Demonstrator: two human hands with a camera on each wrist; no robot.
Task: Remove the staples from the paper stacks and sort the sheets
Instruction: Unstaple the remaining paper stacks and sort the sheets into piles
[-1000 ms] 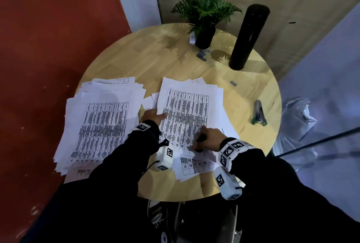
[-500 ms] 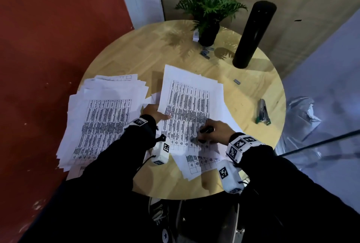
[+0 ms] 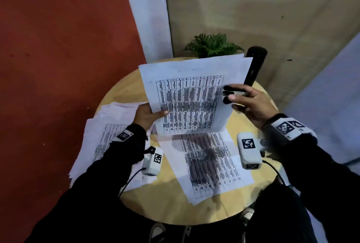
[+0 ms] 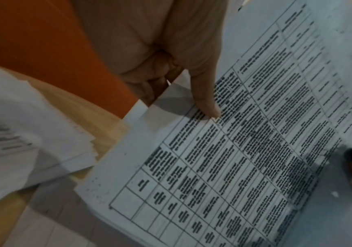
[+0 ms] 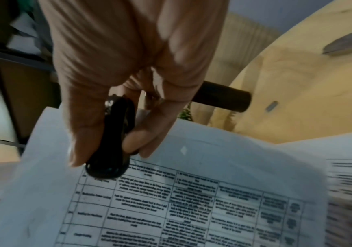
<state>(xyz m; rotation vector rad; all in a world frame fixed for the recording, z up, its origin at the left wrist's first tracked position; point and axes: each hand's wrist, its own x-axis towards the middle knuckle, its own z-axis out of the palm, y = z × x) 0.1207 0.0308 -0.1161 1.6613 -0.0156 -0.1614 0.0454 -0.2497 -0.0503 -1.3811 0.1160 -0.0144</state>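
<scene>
A printed paper stack [image 3: 191, 96] is held up off the round wooden table [image 3: 171, 211], tilted toward me. My left hand [image 3: 155, 113] pinches its left edge, thumb [image 4: 204, 100] on the printed face [image 4: 245, 150]. My right hand [image 3: 231, 96] grips a black staple remover [image 3: 227, 94] against the stack's right edge. The right wrist view shows the staple remover [image 5: 113, 138] pinched between thumb and fingers at the sheet's [image 5: 171, 200] margin. A loose printed sheet [image 3: 210, 166] lies on the table below. A pile of sheets [image 3: 101, 135] lies at the left.
A potted plant [image 3: 212, 45] and a tall black bottle [image 3: 253, 67] stand at the table's far side behind the raised stack. A stapler [image 5: 348, 41] and a small staple strip [image 5: 271, 106] lie on the table's right part. Red wall at left.
The stack that lay flat under both hands has been lifted off the table and tilted up. My right hand rose with the staple remover to the stack's right edge.
</scene>
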